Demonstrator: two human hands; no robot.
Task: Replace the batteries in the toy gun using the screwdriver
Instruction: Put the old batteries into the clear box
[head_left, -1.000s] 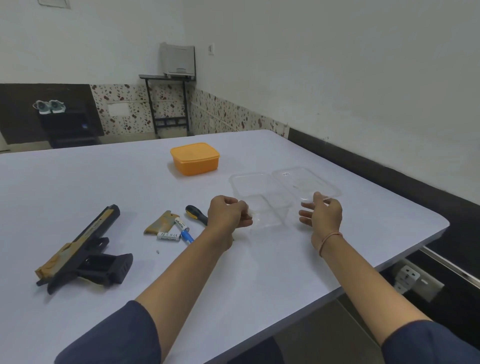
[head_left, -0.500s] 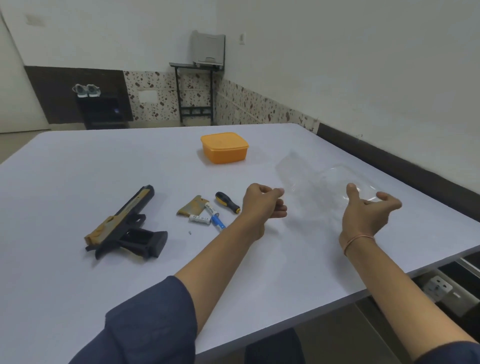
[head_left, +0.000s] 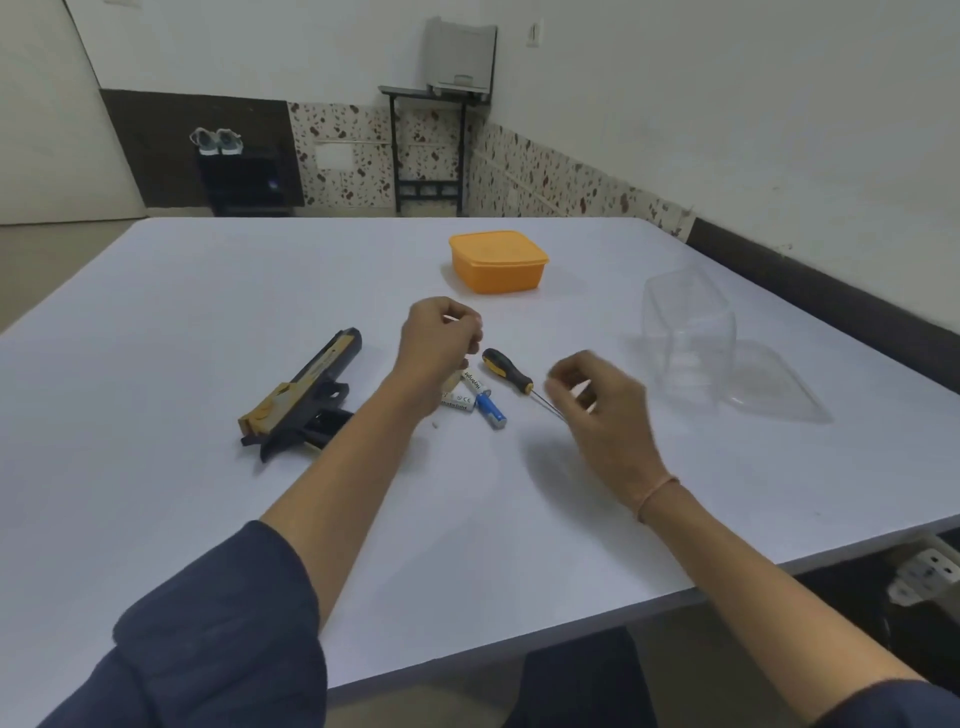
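Observation:
The black and tan toy gun (head_left: 306, 395) lies on its side on the white table (head_left: 208, 312), left of my left forearm. My left hand (head_left: 441, 338) hovers over the loose parts with its fingers curled shut; nothing shows in it. Just right of it lie two batteries (head_left: 475, 397), one white and one blue and white, and the black and yellow screwdriver (head_left: 501, 366). A tan piece (head_left: 453, 382) peeks out under my left wrist. My right hand (head_left: 602, 410), blurred, hangs over the screwdriver's thin shaft with loosely bent fingers, holding nothing.
A clear plastic box (head_left: 691, 332) stands tipped at the right with its lid (head_left: 763, 384) flat beside it. An orange lidded box (head_left: 498, 262) sits further back. A tiny white speck (head_left: 436, 426) lies near my left forearm. The table's near edge runs below my arms; a wall socket (head_left: 924, 571) lies beyond it.
My right hand let go of the clear box and swung left over the screwdriver. My left hand moved back over the batteries. The view turned right to left, towards the gun.

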